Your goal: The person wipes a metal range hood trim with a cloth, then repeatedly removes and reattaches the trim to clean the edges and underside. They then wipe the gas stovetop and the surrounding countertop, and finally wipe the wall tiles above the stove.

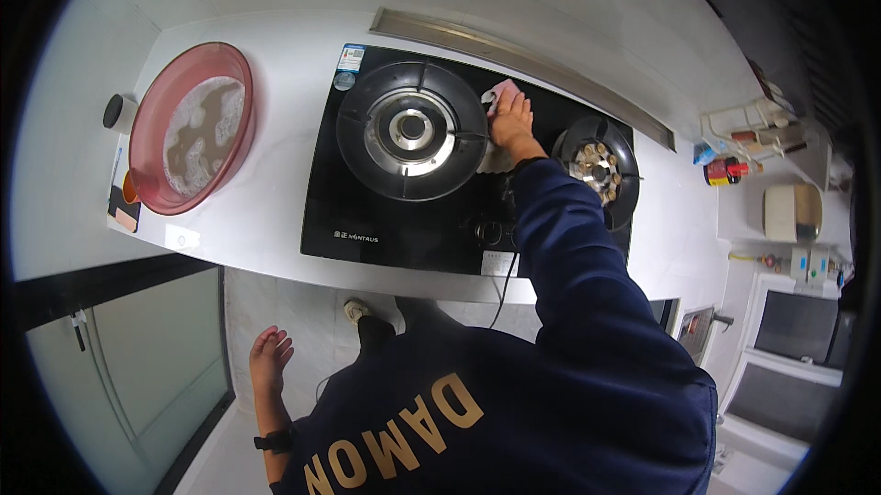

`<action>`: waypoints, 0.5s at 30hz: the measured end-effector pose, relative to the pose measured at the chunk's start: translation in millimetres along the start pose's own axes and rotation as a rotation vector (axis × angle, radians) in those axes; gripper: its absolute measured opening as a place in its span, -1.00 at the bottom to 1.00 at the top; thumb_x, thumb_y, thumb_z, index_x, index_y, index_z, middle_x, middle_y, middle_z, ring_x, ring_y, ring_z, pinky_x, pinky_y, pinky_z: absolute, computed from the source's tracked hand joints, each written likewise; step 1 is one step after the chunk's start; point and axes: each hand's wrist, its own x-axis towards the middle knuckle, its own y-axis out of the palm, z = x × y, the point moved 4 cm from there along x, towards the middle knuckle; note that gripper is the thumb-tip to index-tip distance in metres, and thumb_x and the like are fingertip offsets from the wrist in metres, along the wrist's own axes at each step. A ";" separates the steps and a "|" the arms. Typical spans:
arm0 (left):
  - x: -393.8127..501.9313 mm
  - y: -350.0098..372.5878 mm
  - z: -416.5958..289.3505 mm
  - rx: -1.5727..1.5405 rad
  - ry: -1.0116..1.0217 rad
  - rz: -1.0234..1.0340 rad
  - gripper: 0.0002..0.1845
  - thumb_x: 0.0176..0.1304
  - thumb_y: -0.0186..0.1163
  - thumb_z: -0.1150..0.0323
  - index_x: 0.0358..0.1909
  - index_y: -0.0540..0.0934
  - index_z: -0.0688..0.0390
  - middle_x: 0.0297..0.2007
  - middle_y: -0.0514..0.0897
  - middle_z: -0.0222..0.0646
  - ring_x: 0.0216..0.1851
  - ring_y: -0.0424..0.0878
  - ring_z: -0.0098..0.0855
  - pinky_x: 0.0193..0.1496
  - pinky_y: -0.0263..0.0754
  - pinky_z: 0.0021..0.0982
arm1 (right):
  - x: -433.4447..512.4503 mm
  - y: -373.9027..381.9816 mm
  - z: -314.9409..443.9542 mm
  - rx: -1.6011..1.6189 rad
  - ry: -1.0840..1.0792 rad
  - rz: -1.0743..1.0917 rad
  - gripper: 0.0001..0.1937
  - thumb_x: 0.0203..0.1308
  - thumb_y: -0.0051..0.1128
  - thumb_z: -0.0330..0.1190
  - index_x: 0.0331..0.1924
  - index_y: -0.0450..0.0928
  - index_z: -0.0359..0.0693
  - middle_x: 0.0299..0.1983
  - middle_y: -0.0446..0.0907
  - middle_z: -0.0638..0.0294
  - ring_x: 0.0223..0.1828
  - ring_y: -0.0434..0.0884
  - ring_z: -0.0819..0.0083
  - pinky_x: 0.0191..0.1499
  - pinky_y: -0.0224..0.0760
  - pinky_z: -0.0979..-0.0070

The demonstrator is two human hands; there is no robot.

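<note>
My right hand (513,122) presses a pink and white cloth (501,93) against the black glass top of a two-burner gas stove (406,226). It is between the large left burner (413,129) and the smaller right burner (599,168), towards the back. Part of the cloth is hidden beneath my fingers. A pale patch shows on the glass below my wrist; what it is I cannot tell. My left hand (270,357) hangs away from the counter, over the floor, with nothing in it and its fingers slightly apart.
A pink plastic basin (244,116) of foamy, murky water stands on the white counter (282,151) at left. Beside it are a dark-lidded jar (118,113) and an orange cup (129,189). A metal strip (516,58) runs behind the stove. Bottles and a wire rack (743,127) stand at right.
</note>
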 end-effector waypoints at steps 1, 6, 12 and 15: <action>-2.7 5.2 0.3 0.000 -0.004 -0.020 -0.69 0.26 0.10 0.29 0.02 0.46 0.12 -0.10 0.58 -0.32 -0.13 0.58 -0.36 -0.06 0.50 -0.32 | 14.2 -1.9 -0.9 0.010 -0.002 -0.020 -0.23 0.22 -0.12 -0.06 0.41 -0.21 -0.12 0.42 -0.21 -0.11 0.44 -0.22 -0.06 0.41 -0.33 0.12; -16.6 25.3 5.0 0.010 -0.057 -0.087 -0.65 0.26 0.07 0.33 0.05 0.42 0.24 -0.10 0.57 -0.23 -0.10 0.57 -0.30 -0.05 0.51 -0.35 | 57.1 -10.5 -4.1 0.041 0.012 -0.073 -0.26 0.20 -0.10 -0.03 0.38 -0.13 -0.11 0.40 -0.14 -0.12 0.43 -0.17 -0.08 0.39 -0.28 0.11; -11.2 35.5 -1.6 0.082 -0.071 -0.030 -0.64 0.23 0.11 0.32 0.05 0.43 0.20 -0.11 0.58 -0.26 -0.11 0.59 -0.33 -0.08 0.51 -0.38 | 31.1 -4.7 -12.8 0.039 -0.034 -0.062 -0.26 0.23 -0.14 -0.02 0.40 -0.16 -0.10 0.41 -0.21 -0.12 0.44 -0.24 -0.07 0.40 -0.31 0.12; 4.1 38.7 -13.6 0.123 -0.027 0.052 -0.65 0.26 0.09 0.30 0.06 0.43 0.18 -0.10 0.58 -0.24 -0.11 0.59 -0.32 -0.06 0.51 -0.35 | -7.9 4.7 -22.4 0.015 -0.070 -0.042 -0.25 0.24 -0.15 -0.04 0.41 -0.20 -0.12 0.42 -0.23 -0.12 0.45 -0.25 -0.06 0.41 -0.33 0.13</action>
